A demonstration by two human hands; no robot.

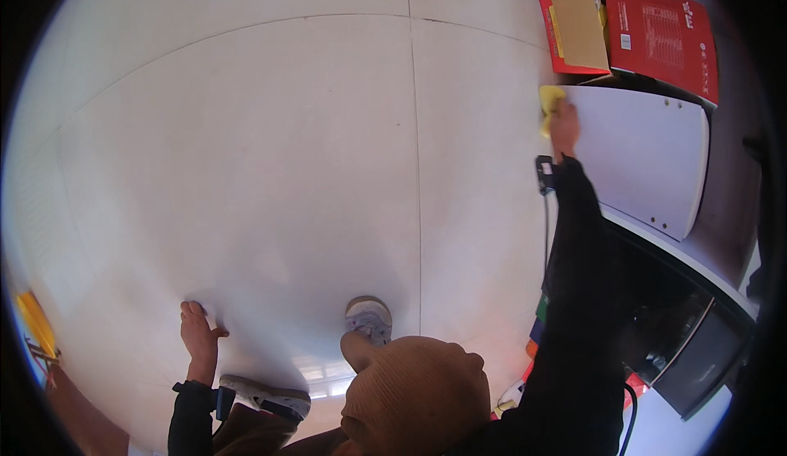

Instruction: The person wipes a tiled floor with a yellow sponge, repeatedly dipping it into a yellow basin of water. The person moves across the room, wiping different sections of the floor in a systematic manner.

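My right hand (565, 129) presses a yellow cloth (551, 96) against the floor-side edge of a white cabinet or panel (639, 154). The hand is slightly blurred, and its fingers cover part of the cloth. Small brass-coloured fittings show near the corners of that white surface. Over the floor at the lower left, my left hand (200, 336) holds nothing, with its thumb apart from the fingers. Whether it touches the floor I cannot tell. A small dark device is strapped at each wrist.
Beyond the white surface stand a red cardboard box (661, 41) and a brown cardboard flap (578, 28). A glossy black appliance (658, 296) lies nearer me on the right. Pale tiles (276, 148) spread ahead; my shoes (369, 319) rest on them. Something yellow (37, 324) is at far left.
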